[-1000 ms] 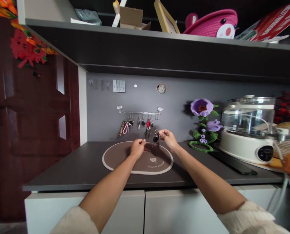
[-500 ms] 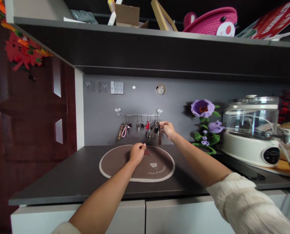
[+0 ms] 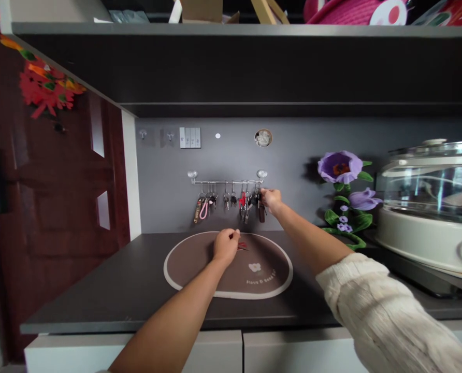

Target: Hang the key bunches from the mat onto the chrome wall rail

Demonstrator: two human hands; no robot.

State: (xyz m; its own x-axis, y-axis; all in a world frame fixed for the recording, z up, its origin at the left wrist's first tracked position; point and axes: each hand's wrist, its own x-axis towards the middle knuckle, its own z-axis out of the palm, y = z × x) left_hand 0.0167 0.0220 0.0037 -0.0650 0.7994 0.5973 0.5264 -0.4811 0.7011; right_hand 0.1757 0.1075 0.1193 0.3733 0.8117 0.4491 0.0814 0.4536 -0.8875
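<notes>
A clear rail (image 3: 231, 182) on the grey wall carries several key bunches on hooks. At its right end my right hand (image 3: 272, 200) is closed in a pinch at the ring of a bunch of keys (image 3: 261, 211) with a dark brown tag. Left of that hang keys with a red fob (image 3: 242, 200), a pink loop (image 3: 203, 209) and a brown strap (image 3: 197, 211). My left hand (image 3: 226, 246) is closed above the brown oval mat (image 3: 192, 264). What its fingers hold, if anything, is hidden. A small red shape (image 3: 242, 245) shows just beyond it.
A shelf (image 3: 231, 30) overhangs the counter (image 3: 99, 290). Purple artificial flowers (image 3: 340, 168) and a cream appliance with a clear top (image 3: 421, 228) stand to the right. A dark flat slab (image 3: 429, 277) lies before the appliance. A dark red door (image 3: 60, 207) is at left.
The view has come closer and tilted down slightly. My right hand stays at the keys at the rail's right end, now nearer the hook. My left hand remains closed over the mat.
</notes>
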